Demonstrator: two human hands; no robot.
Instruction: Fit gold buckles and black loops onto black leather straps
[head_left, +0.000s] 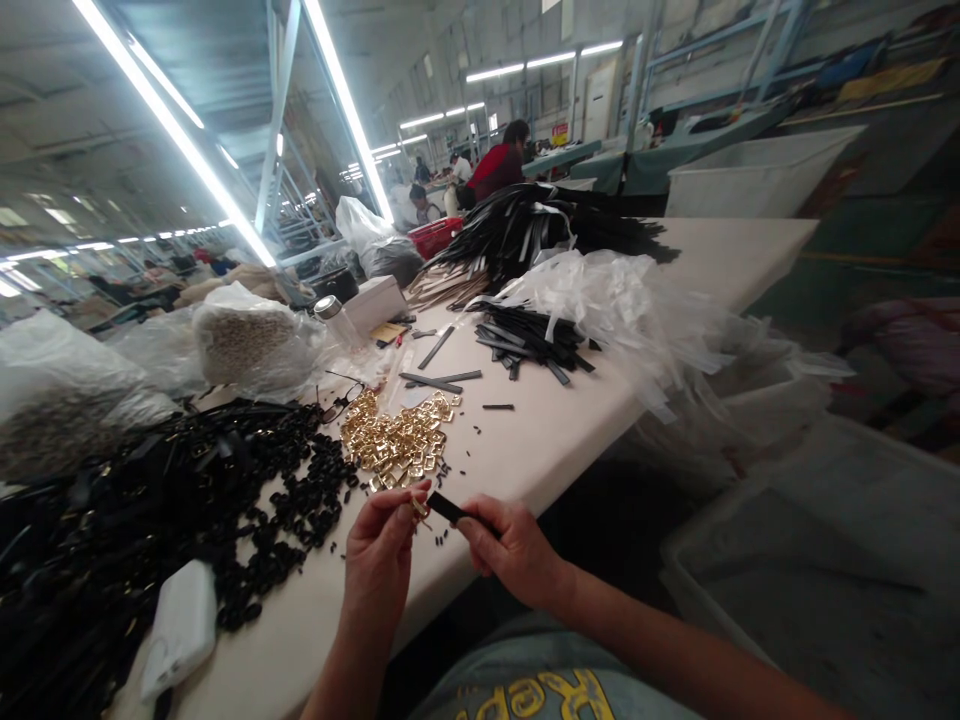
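Observation:
Between finger and thumb, my left hand (pixel 380 545) pinches a small gold buckle (pixel 420 508). My right hand (pixel 517 550) is closed round a black strap (pixel 448 508), whose flat end points at the buckle. Strap end and buckle are very close; I cannot tell if the strap passes through. Just beyond my hands lies a heap of gold buckles (pixel 394 440) on the pale table (pixel 540 450). Left of it is a pile of small black loops (pixel 300 510), running into a large mass of black straps (pixel 82 530).
Bundled black strips (pixel 532 340) and a bigger stack of black straps (pixel 540 225) lie farther back, beside crumpled clear plastic (pixel 622 290). A white power bank (pixel 180 625) rests at the lower left. Filled plastic bags (pixel 244 340) stand behind. White bins (pixel 817 540) are at right.

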